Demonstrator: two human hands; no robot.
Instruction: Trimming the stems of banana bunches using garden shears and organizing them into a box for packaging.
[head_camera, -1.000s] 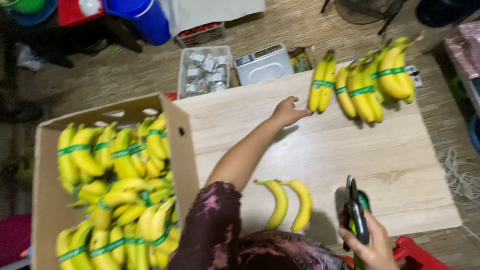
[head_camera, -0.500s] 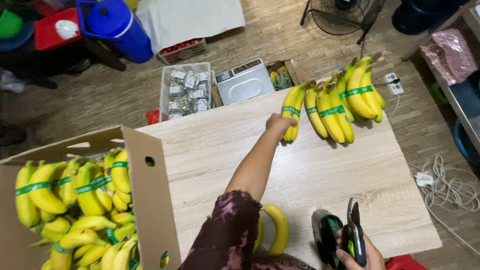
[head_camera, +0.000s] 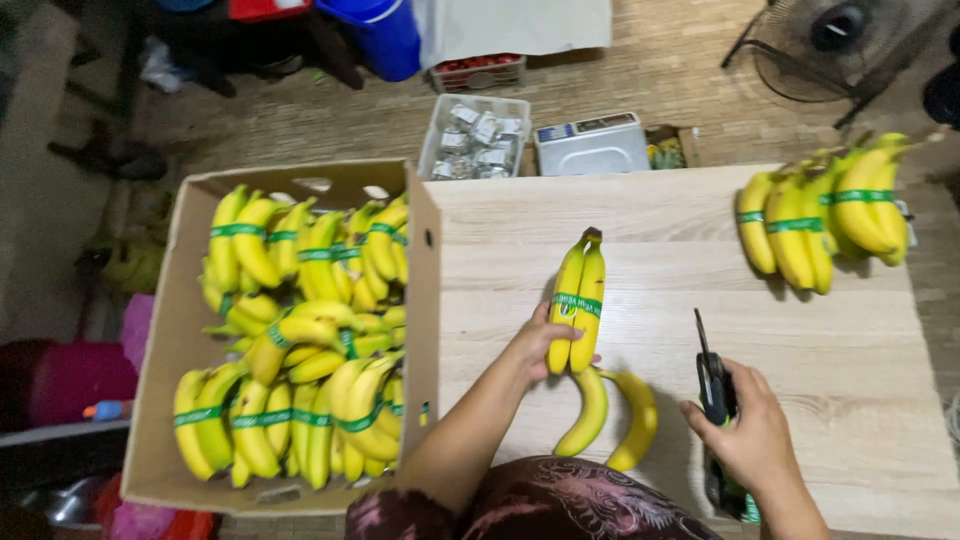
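My left hand (head_camera: 538, 346) grips the lower end of a pair of yellow bananas (head_camera: 578, 292) wrapped with a green band, lying on the light wooden table (head_camera: 660, 230). Just below them lie two loose bananas (head_camera: 612, 414) without a band. My right hand (head_camera: 752, 436) holds a black tape dispenser tool (head_camera: 712, 378) upright near the table's front edge. A group of banded banana bunches (head_camera: 822, 212) rests at the table's far right.
A big cardboard box (head_camera: 172, 350) full of banded bananas (head_camera: 300, 330) stands left of the table. Behind the table on the floor are a clear tub of small packets (head_camera: 476, 134), a grey scale (head_camera: 590, 146), a blue bucket (head_camera: 378, 32) and a fan (head_camera: 838, 40).
My left hand reached to the far bunches, took a banded pair and drew it back toward me. The view has tilted down and left, showing the box fully.
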